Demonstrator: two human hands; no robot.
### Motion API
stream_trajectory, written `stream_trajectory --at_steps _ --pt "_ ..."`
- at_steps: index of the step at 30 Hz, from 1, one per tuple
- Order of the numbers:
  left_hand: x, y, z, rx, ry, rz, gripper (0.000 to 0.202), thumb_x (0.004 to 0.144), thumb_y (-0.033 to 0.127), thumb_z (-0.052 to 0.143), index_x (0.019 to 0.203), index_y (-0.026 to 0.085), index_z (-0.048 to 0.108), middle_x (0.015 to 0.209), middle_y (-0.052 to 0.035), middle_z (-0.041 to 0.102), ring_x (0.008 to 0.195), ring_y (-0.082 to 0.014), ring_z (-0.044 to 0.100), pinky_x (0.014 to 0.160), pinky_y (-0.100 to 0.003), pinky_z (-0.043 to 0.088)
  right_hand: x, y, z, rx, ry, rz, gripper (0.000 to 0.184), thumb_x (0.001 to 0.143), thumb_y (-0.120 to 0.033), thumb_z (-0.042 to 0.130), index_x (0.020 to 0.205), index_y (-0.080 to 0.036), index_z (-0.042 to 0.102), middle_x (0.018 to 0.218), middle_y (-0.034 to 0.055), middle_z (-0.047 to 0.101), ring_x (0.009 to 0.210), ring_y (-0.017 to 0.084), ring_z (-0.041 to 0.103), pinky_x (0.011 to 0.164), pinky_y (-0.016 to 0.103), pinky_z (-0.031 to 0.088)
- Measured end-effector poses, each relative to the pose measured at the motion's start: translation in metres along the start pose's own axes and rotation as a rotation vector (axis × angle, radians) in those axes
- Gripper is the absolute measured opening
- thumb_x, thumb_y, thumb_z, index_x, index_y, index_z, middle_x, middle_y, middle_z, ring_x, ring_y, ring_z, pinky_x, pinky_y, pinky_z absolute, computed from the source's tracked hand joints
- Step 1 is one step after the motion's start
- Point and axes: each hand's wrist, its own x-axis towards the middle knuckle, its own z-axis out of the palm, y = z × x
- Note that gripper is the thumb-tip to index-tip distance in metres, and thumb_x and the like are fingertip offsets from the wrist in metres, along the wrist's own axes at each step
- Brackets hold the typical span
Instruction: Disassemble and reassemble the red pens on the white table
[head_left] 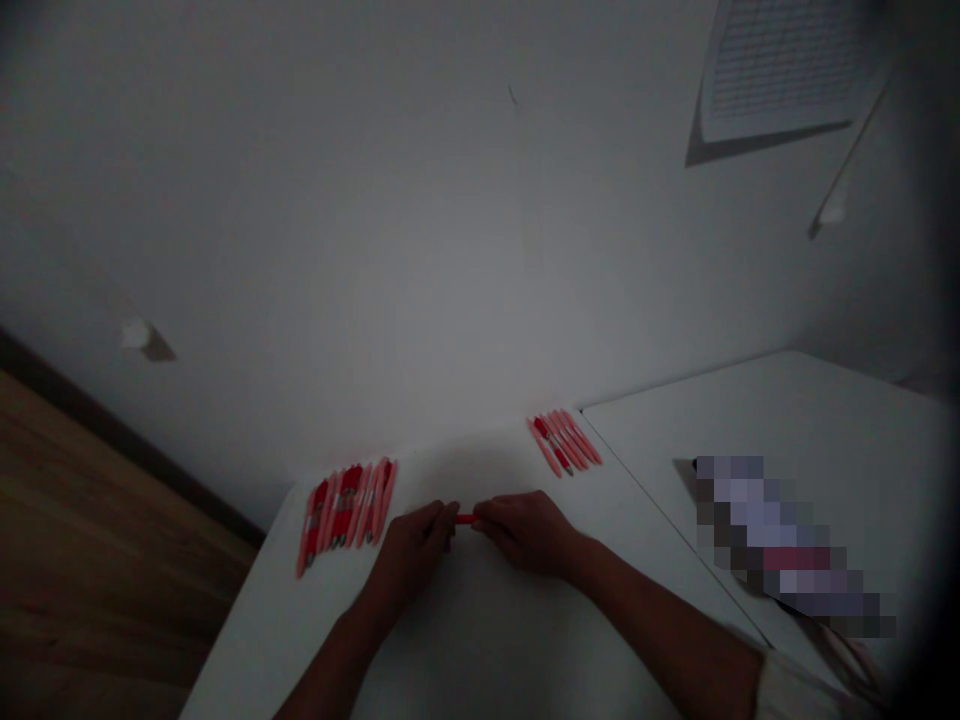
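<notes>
Between my two hands, just above the white table (465, 640), is a short stretch of a red pen (466, 519), lying level. My left hand (421, 535) pinches its left end, and my right hand (525, 530) grips its right end; the fingers hide both ends. To the left of my left hand lies a row of several pink and red pens (346, 510), side by side. Beyond my right hand, near the wall, a smaller group of pink pens (577, 440) includes a red one (553, 446) with a grey tip.
A pale wall (420, 250) rises behind the table. On the right-hand tabletop, past a seam (675, 525), lies a blurred-out object (780, 550) with a cord beside it. Wooden boards (97, 560) are at the left. A printed sheet (784, 75) hangs upper right.
</notes>
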Motion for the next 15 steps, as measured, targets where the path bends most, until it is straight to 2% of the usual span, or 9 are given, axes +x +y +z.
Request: stream_trajectory --at_steps 6,10,15 --pt "-0.0002 0.0007 0.0019 0.067 0.054 0.055 0.033 0.092 0.043 0.038 0.072 0.021 0.052 0.066 0.0014 0.058 0.063 -0.0154 0.055 0.061 -0.025 0.04 -0.0004 -0.0004 -0.0005 -0.016 -0.01 0.005 0.027 0.098 -0.037 0.036 0.099 -0.022 0.06 0.083 0.0017 0.069 0.071 0.014 0.063 0.058 0.024 0.032" --pt "-0.0021 -0.0003 0.002 0.119 0.045 0.105 0.032 0.092 0.04 0.039 0.07 0.021 0.052 0.065 0.0009 0.056 0.063 -0.0158 0.055 0.06 -0.026 0.039 -0.0008 -0.0009 -0.0005 -0.01 -0.012 0.002 0.028 0.097 -0.038 0.037 0.099 -0.023 0.06 0.084 0.0019 0.069 0.071 0.014 0.063 0.059 0.024 0.033" --pt "-0.0046 0.0012 -0.0015 0.078 0.019 0.164 0.024 0.091 0.037 0.041 0.08 0.02 0.055 0.069 0.001 0.056 0.063 -0.0144 0.052 0.06 -0.025 0.038 -0.0006 0.0 0.0012 0.002 -0.006 0.008 0.028 0.098 -0.037 0.037 0.1 -0.022 0.06 0.083 0.0021 0.069 0.072 0.014 0.063 0.06 0.024 0.033"
